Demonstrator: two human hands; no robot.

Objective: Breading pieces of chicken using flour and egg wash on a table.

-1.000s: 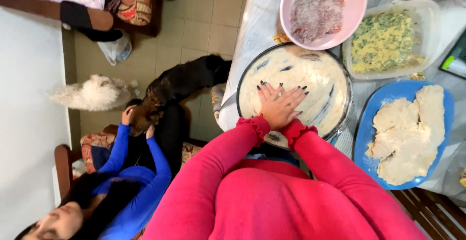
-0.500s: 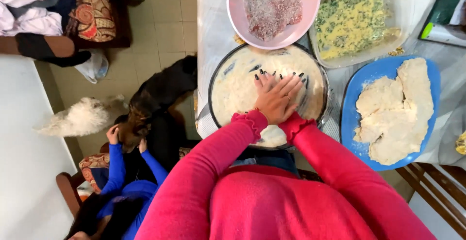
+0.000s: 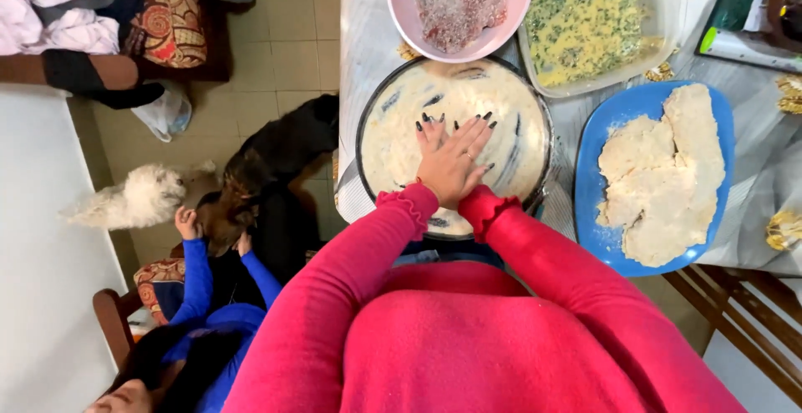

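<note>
Both hands lie stacked, fingers spread flat, gripping nothing: left hand (image 3: 447,167) over right hand (image 3: 434,141), pressing into the round metal pan of pale breadcrumbs (image 3: 393,129), beside a blue oval plate of breaded cutlets (image 3: 597,204).

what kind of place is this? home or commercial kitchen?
Most likely a home dining table used for breading cutlets: round tray of breadcrumbs, blue plate of breaded pieces, herb-egg tub, and two dogs on the tiled floor beside it.

Round crumb-filled pan (image 3: 393,141) under hands (image 3: 451,162)
</note>
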